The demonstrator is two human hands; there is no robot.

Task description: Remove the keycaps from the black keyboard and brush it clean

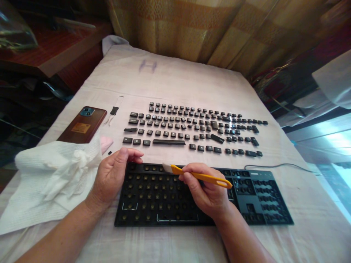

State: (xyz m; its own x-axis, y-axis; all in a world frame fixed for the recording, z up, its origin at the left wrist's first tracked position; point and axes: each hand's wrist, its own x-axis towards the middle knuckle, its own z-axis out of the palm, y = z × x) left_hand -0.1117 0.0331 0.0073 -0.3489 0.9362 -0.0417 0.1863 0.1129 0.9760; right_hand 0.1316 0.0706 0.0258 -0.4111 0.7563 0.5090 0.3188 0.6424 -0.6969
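A black keyboard (pixel 246 199) with its keycaps off lies in front of me, its switch stems bare. My right hand (pixel 205 188) is closed around the yellow handle of a flat brush (pixel 201 176). The pale bristles point left and meet the top row of the keyboard. My left hand (pixel 111 175) curls around the far left corner of the keyboard, thumb up and fingers bent past the back edge. Beyond the keyboard, loose black keycaps (pixel 168 142) are laid out in rows, a few askew.
Left of the keyboard are a crumpled white cloth (pixel 55 182), a phone in a brown case (pixel 83 126) and a small black wire tool (pixel 114 110). A cable (pixel 279 166) runs off right. A wooden cabinet (pixel 55 54) stands at the left, a curtain (pixel 192 29) behind.
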